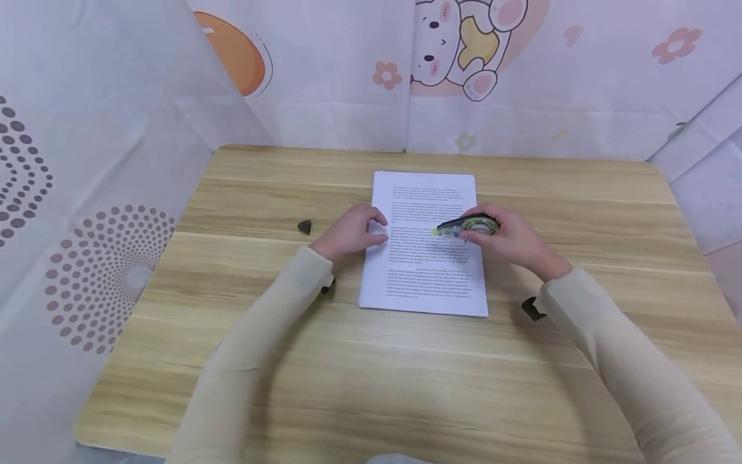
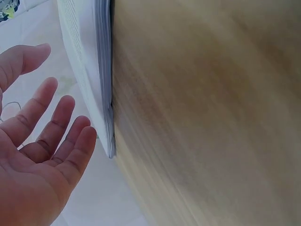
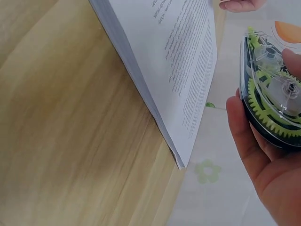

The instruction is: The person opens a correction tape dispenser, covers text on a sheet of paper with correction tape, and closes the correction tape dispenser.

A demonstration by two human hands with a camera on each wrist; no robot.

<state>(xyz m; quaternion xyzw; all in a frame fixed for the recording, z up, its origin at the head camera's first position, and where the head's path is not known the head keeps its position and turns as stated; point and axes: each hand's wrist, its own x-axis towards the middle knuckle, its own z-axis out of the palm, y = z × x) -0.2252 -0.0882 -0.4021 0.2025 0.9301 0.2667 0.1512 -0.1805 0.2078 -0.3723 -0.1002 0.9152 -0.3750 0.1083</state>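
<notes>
A stack of printed paper (image 1: 426, 296) lies on the wooden table, its edge several sheets thick in both wrist views. Above its right side, my right hand (image 1: 510, 240) holds a correction tape dispenser (image 1: 478, 225) between thumb and fingers. The dispenser has a clear case with green gears (image 3: 268, 103), and its tip points left over the printed lines. My left hand (image 1: 353, 231) is at the stack's left edge, thumb and fingers spread and loosely bent, with nothing held. In the left wrist view that hand (image 2: 42, 155) appears raised beside the sheets; contact with them is unclear.
A small dark cap-like piece (image 1: 304, 226) lies on the table left of my left hand. The table (image 1: 406, 380) extends on all sides of the stack. Behind it hangs a white printed curtain (image 1: 330, 77), and another patterned cloth (image 1: 104, 161) hangs on the left.
</notes>
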